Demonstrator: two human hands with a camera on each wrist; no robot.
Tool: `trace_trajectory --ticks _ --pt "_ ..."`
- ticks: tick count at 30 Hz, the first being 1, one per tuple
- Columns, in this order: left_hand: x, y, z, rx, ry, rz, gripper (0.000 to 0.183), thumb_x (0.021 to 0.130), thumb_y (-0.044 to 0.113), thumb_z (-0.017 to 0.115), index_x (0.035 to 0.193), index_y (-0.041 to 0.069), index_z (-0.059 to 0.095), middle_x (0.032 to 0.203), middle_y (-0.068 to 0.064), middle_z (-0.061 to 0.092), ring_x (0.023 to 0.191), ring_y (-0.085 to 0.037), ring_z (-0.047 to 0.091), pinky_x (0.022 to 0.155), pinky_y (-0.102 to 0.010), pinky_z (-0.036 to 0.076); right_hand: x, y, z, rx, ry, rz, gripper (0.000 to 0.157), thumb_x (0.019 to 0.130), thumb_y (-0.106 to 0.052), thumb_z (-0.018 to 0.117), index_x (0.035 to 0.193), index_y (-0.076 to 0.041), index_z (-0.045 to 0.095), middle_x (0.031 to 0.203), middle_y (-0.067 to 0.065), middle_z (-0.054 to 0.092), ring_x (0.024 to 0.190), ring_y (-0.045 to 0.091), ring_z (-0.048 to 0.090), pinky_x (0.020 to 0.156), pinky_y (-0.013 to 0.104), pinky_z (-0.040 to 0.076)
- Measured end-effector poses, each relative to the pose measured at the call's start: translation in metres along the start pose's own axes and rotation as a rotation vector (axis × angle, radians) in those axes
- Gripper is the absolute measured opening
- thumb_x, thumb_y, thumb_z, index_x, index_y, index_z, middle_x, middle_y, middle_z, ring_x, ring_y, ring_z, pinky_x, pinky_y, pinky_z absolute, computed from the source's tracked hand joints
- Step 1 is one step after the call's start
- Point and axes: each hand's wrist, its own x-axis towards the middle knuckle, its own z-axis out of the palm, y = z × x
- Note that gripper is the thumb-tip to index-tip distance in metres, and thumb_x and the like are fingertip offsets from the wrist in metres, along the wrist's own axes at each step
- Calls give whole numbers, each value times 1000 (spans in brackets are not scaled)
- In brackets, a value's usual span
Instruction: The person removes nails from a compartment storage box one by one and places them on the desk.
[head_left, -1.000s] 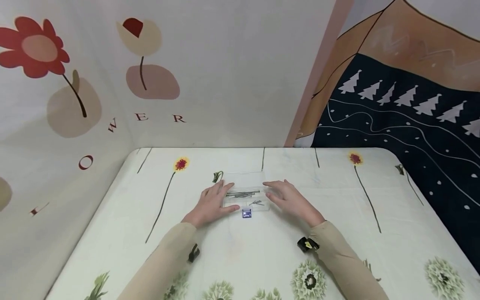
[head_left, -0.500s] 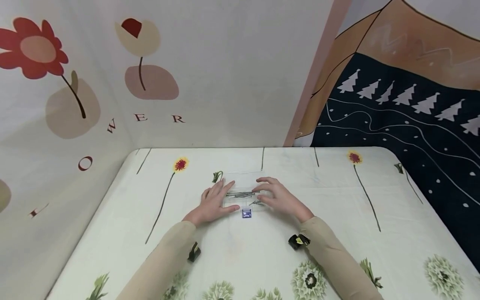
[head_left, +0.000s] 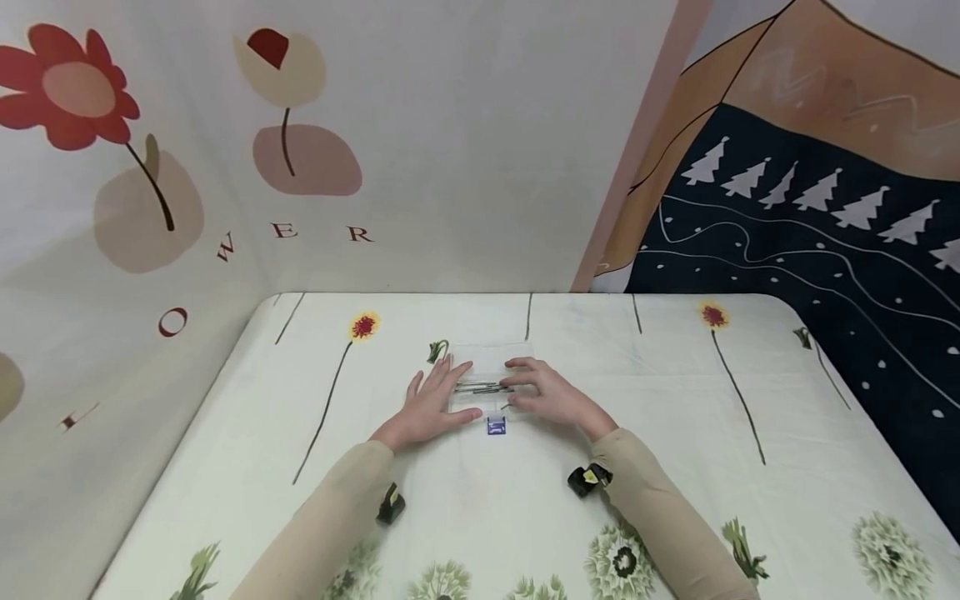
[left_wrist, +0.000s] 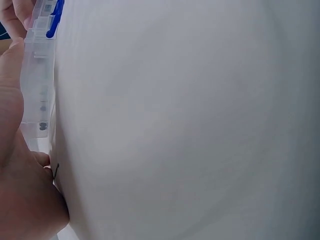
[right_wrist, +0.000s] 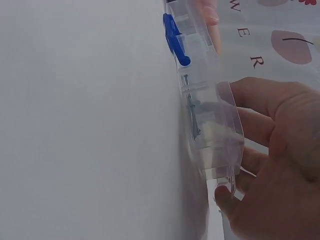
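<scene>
A clear plastic compartment box (head_left: 487,357) lies on the table between my two hands. Long thin nails (head_left: 477,387) fill its middle part, and a few smaller metal pieces near the front are mostly covered. At the front edge sits a blue latch (head_left: 497,426). My left hand (head_left: 427,408) rests along the box's left side, thumb and fingers spread. From the right, my right hand (head_left: 553,397) reaches over the box, fingers loosely bent near the nails' right ends. In the right wrist view, small nails (right_wrist: 193,112) show through the wall; whether the fingertips touch anything inside is unclear.
A white flower-printed cloth (head_left: 480,508) covers the table. Behind it hangs a pale printed curtain (head_left: 450,167), with a dark tree-patterned cloth (head_left: 787,242) at the right. Black wrist cameras (head_left: 588,479) are strapped near both cuffs.
My right hand has moved left from beside the box to over its right part, its fingers now covering the nails' right ends. My left hand stays in place.
</scene>
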Motion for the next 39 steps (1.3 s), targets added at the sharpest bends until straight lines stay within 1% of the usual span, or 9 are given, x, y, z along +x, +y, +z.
trace_trajectory --ticks 5,9,14,17,22,25,30,36,39 --pt "0 0 -1 1 -4 0 82 91 52 59 153 11 24 156 -25 5 145 -35 0 109 -58 -4 -1 -2 1 42 0 18 26 91 -8 64 115 -3 70 144 17 40 134 38 31 108 53 22" --pt "0 1 -1 3 -2 3 81 91 52 59 153 12 25 157 -24 5 145 -34 0 109 -58 -5 -1 -4 2 45 9 39 23 90 -7 65 112 -4 71 142 16 41 134 36 32 108 52 22" --pt "-1 1 -1 2 10 5 81 91 52 60 153 12 26 157 -24 5 145 -34 0 109 -58 -4 0 -8 3 41 18 56 19 89 -7 65 107 -3 71 139 16 41 132 37 32 106 53 24" --pt "-1 0 -1 8 16 6 80 91 52 60 153 12 27 157 -24 6 145 -34 1 109 -58 -4 1 -9 3 68 28 76 18 88 -6 65 105 -4 72 137 15 42 132 36 31 107 53 23" --pt "-1 1 -1 6 21 6 80 91 51 60 152 12 28 157 -25 6 145 -34 1 109 -58 -4 4 -5 6 121 86 110 13 87 -3 66 97 -5 74 131 12 48 129 33 34 106 52 23" --pt "-1 1 -1 0 21 10 80 91 52 60 152 12 28 157 -25 6 145 -34 1 109 -58 -4 5 -3 8 129 121 123 10 86 -2 68 92 -6 75 127 11 51 126 32 36 106 51 24" --pt "-1 3 0 2 12 4 80 91 52 60 152 13 28 157 -24 6 145 -34 1 109 -58 -4 5 -3 9 125 155 124 9 83 -1 71 89 -7 74 122 11 55 123 33 40 105 52 26" --pt "0 0 1 -15 7 3 81 90 55 59 152 14 28 157 -23 5 145 -33 -1 109 -57 -6 4 0 9 153 153 94 6 84 -2 71 88 -7 72 122 12 57 123 35 41 104 55 26" --pt "0 -2 1 -17 6 7 82 90 56 59 152 14 28 158 -22 5 145 -33 -1 109 -57 -6 5 1 9 168 164 79 7 82 -1 71 86 -6 71 121 14 58 122 37 42 104 56 26"
